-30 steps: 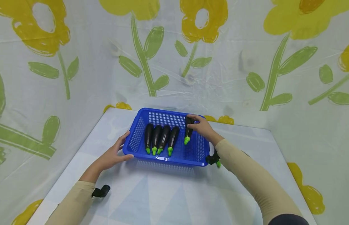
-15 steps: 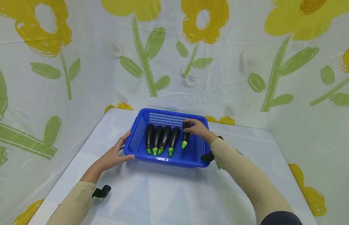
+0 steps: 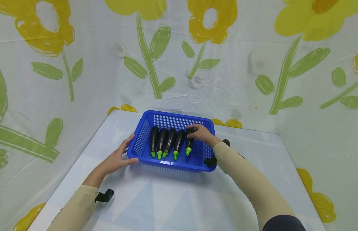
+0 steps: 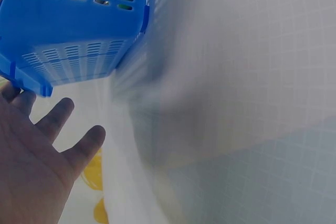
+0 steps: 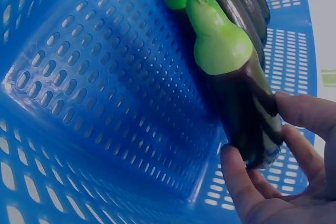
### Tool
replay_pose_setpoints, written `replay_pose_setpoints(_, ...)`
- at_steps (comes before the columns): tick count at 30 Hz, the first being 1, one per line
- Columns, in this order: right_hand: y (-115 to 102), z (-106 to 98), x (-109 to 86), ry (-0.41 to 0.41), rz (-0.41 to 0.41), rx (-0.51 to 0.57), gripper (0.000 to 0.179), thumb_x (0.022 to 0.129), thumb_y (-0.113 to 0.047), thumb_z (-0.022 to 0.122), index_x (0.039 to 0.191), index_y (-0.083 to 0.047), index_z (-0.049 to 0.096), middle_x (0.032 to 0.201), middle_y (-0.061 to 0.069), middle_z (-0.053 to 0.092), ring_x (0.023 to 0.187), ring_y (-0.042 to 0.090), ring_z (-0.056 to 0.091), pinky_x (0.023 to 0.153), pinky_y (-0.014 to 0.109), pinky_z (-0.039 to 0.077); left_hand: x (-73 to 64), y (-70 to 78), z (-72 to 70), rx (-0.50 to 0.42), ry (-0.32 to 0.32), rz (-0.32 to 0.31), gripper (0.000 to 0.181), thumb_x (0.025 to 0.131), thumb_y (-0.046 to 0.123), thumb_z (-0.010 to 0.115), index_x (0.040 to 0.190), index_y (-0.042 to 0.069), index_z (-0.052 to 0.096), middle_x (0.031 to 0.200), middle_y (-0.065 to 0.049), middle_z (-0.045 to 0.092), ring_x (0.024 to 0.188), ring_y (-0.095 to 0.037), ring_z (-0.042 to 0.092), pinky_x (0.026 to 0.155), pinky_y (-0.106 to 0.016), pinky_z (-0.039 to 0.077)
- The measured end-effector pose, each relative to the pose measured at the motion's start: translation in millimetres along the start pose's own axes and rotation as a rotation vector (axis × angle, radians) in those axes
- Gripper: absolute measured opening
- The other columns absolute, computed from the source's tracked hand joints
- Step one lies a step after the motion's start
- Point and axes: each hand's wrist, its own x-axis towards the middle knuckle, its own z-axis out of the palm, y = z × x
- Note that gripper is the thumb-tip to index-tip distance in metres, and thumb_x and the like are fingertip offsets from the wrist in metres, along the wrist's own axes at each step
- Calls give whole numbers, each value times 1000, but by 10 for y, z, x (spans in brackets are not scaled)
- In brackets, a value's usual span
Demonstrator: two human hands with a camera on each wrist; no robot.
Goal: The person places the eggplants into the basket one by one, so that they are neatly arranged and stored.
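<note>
A blue slotted plastic basket (image 3: pixel 179 164) stands at the back of the table. Several dark eggplants with green stem ends, such as the leftmost eggplant (image 3: pixel 154 141), lie side by side in its left half. My right hand (image 3: pixel 202 133) pinches another eggplant (image 5: pixel 244 108) by its rounded end between thumb and fingers. This one is inside the basket, right of the row, green end toward me. My left hand (image 3: pixel 116 160) is spread at the basket's left end, fingertips at the rim and thumb near the front-left corner. In the left wrist view its fingers (image 4: pixel 84 150) look nearly straight.
A white and pale-blue patterned cloth covers the table (image 3: pixel 167 202). Flower-printed sheeting (image 3: pixel 219 73) rises close behind the basket and along the sides. Just right of the basket, a dark rounded object (image 3: pixel 226 142) is mostly hidden behind the right sleeve (image 3: pixel 239 170).
My right hand has moved left and slightly downward with the eggplant, bringing it close to the row in the basket. The left hand has stayed at the basket's left end.
</note>
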Motion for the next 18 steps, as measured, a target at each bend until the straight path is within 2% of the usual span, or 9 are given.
replay_pose_setpoints(9, 34, 92, 73, -26, 31, -15, 52, 92, -8, 74, 141, -9, 60, 142, 21, 54, 109, 31, 64, 97, 44, 56, -7, -15, 4, 8, 1, -2, 108, 90, 41, 77, 165, 27, 1, 168, -24, 11, 147, -55, 21, 113, -72, 26)
replay_pose_setpoints(18, 73, 164, 74, -53, 46, 21, 51, 93, 0, 70, 142, -5, 58, 147, 24, 49, 122, 36, 60, 97, 41, 57, -15, 17, -24, 14, -3, 8, 107, 90, 38, 78, 165, 26, 2, 167, -25, 12, 146, -57, 22, 112, -72, 26)
